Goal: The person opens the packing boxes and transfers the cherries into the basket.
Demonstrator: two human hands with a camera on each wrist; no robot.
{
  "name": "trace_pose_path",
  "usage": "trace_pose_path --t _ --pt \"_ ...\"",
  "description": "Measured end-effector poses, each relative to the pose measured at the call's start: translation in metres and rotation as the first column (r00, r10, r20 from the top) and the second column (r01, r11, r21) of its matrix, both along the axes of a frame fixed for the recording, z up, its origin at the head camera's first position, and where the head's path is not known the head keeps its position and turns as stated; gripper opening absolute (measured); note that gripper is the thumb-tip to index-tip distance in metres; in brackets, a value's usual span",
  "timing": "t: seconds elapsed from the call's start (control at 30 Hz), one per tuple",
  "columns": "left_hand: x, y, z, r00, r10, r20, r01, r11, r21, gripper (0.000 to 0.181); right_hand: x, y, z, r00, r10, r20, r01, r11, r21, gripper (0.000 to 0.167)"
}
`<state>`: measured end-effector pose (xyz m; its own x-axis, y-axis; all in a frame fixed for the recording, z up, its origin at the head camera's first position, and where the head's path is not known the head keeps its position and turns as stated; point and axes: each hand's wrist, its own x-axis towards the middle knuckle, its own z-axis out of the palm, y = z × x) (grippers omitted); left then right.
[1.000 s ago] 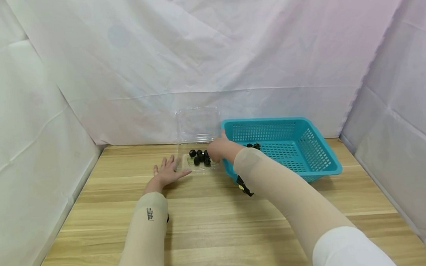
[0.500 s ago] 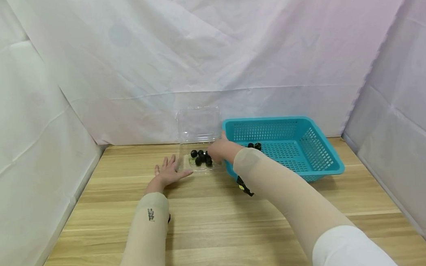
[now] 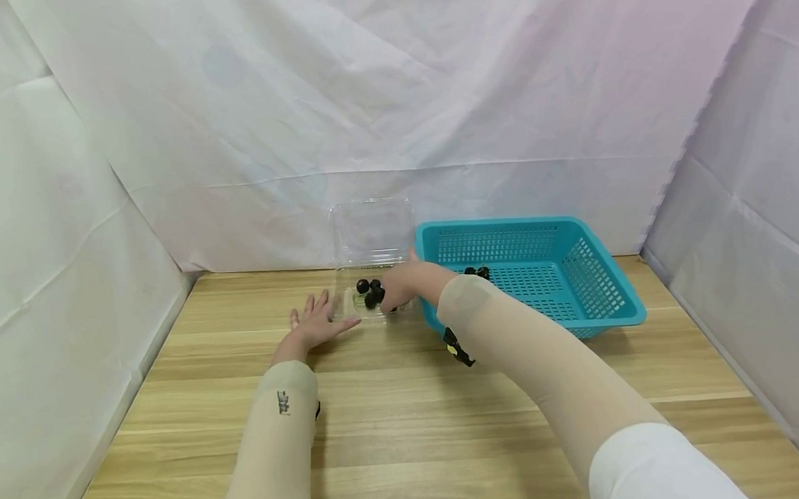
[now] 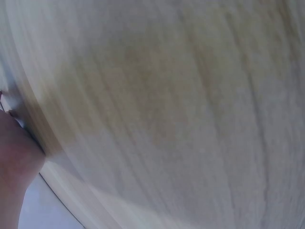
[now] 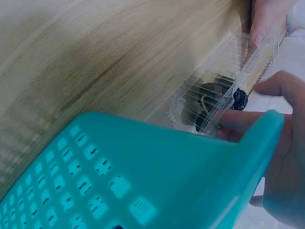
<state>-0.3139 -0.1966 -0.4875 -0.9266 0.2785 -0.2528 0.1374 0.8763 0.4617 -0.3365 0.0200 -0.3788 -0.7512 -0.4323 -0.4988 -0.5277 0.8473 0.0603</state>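
Observation:
A clear plastic box stands with its lid raised, and several dark round fruits lie in its base. My left hand rests flat on the table with fingers spread, its thumb by the box's left front corner. My right hand reaches over the basket's left rim into the box. In the right wrist view, the fingers of my right hand are down among the dark fruits behind the clear wall; the wall and the basket rim partly hide the fingertips, so a grip cannot be made out.
A blue-green perforated basket stands right of the box, with a few dark fruits at its left, beside my right forearm. White cloth hangs behind and at both sides of the wooden table.
My right hand has moved slightly left and down in the box, covering some of the fruits on the right. My left hand has stayed in place.

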Motion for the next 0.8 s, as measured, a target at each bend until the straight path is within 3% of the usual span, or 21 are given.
trace_pose_path --t 0.17,0.33,0.6,0.8 --pt "-0.001 0.000 -0.001 1.000 -0.001 0.005 0.001 1.000 0.009 0.099 0.001 -0.001 0.000 0.999 0.040 0.013 -0.040 0.999 -0.015 0.040" --pt "0.000 -0.001 0.000 1.000 0.002 0.013 -0.003 1.000 0.020 0.099 0.000 -0.002 -0.002 0.996 0.086 0.017 -0.086 0.996 -0.007 0.032" --pt "-0.001 -0.003 -0.003 1.000 -0.008 0.013 0.007 1.000 0.030 0.106 -0.003 -0.004 -0.007 0.995 0.095 0.024 -0.094 0.995 -0.013 0.026" --pt "-0.007 -0.006 -0.012 1.000 -0.007 0.019 0.006 0.999 0.044 0.112 -0.005 -0.006 -0.007 0.997 0.067 0.039 -0.066 0.998 -0.011 0.024"
